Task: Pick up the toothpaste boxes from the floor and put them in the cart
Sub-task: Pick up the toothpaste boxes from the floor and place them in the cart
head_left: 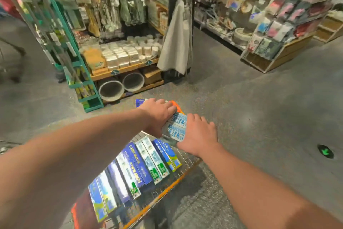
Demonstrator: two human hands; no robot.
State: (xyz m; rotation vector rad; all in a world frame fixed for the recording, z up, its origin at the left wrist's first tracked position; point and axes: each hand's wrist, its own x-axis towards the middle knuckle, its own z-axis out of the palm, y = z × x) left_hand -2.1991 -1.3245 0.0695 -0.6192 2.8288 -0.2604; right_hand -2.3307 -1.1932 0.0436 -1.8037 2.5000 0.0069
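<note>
Hands reached forward together over the far end of the cart (187, 165), a wire basket with an orange rim that stood on the grey shop floor (259, 108). Left hand (159, 112) lay palm down on the upper end of a small stack of pale blue toothpaste boxes (176, 126), fingers curled over its far edge. Right hand (199, 135) pressed against the stack's near right side, fingers spread across the top face. Both hands were closed on the stack, which was held between them just above the cart's far edge. An orange object (175, 105) and a dark blue box (139, 102) showed past the left hand; whether they touched the floor could not be told. Inside the cart, a row of toothpaste boxes (141, 165) lay side by side, blue and white-green, long edges touching, running from the near left corner to the far right. Beyond the cart stood a wooden shelf unit (126, 70) stocked with white containers, and a grey apron (176, 43) hung from a black post.
</note>
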